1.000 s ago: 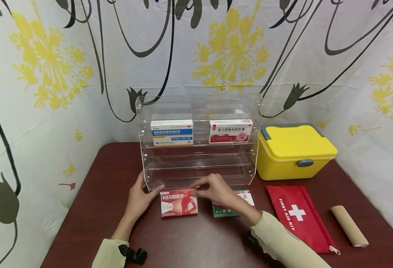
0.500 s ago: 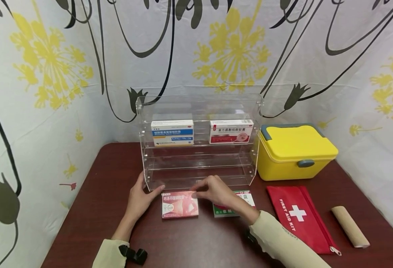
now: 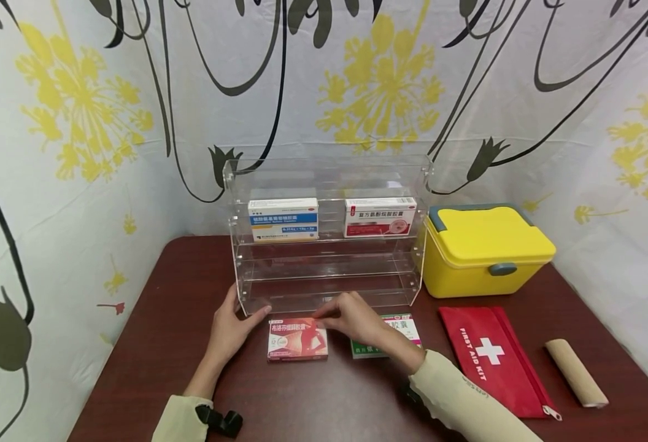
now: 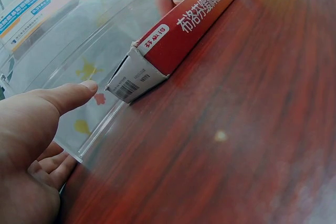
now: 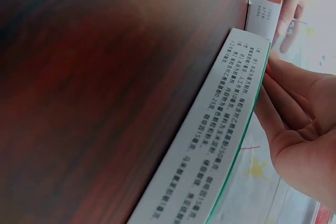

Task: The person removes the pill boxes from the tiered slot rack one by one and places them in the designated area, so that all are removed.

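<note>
My left hand (image 3: 229, 331) holds the lower left corner of a clear acrylic display rack (image 3: 329, 270); its thumb lies along the front, with the fingers outside the side panel. My right hand (image 3: 354, 319) pinches the upper right corner of a red medicine box (image 3: 296, 347), just in front of the rack's base. In the left wrist view the box (image 4: 189, 22) shows its white barcoded end, close to my left thumb. Beneath my right hand and wrist, a green-and-white medicine box (image 3: 367, 351) lies partly hidden; its printed side (image 5: 210, 129) fills much of the right wrist view.
On an upper tier stand a blue-and-white medicine box (image 3: 283, 221) and a red-and-white medicine box (image 3: 380, 218). To the right are a yellow lidded case (image 3: 489, 245), a red first aid pouch (image 3: 495, 362) and a tan roll (image 3: 576, 372). Patterned fabric (image 3: 324, 92) surrounds the table.
The red medicine box has shifted slightly toward me and to the right, and its tilt has varied, with glare passing over its face. My right hand has moved slightly; my left hand stays put.
</note>
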Demonstrator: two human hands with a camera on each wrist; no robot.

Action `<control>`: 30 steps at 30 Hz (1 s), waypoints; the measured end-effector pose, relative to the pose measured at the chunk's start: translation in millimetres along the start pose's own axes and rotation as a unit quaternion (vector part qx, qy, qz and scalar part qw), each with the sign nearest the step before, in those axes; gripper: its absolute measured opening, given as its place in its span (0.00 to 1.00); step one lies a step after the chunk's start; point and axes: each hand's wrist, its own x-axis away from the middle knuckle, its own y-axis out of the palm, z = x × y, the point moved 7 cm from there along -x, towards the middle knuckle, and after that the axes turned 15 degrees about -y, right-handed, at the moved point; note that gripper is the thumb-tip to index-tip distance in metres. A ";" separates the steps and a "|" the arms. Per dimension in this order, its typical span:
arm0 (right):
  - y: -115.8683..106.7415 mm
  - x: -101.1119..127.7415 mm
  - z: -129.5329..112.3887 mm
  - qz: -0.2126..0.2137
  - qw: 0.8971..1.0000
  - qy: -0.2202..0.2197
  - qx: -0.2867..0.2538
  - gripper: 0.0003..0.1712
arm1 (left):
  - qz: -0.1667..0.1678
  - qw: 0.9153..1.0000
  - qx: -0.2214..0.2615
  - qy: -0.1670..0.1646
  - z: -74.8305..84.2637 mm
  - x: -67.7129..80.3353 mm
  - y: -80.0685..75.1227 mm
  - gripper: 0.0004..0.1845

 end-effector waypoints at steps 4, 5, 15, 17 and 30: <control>-0.4 -0.2 -1.2 -0.001 1.000 -0.001 -0.001 0.09 | 0.001 1.000 0.000 0.001 0.8 -0.4 0.0 0.47; -0.4 -0.1 -1.2 -0.001 1.000 -0.002 0.000 0.09 | 0.000 1.000 -0.001 0.002 0.8 -0.7 0.2 0.47; -1.4 0.3 -2.0 -0.001 1.000 -0.004 0.009 0.09 | -0.002 1.000 0.003 -0.001 1.4 -0.9 0.9 0.48; -1.4 0.5 -1.8 -0.002 1.000 -0.003 0.012 0.09 | -0.002 1.000 0.002 -0.003 1.3 -1.0 1.1 0.48; -12.4 8.1 -10.7 0.025 1.000 -0.006 0.016 0.12 | -0.002 1.000 -0.002 -0.011 1.3 1.2 -0.5 0.48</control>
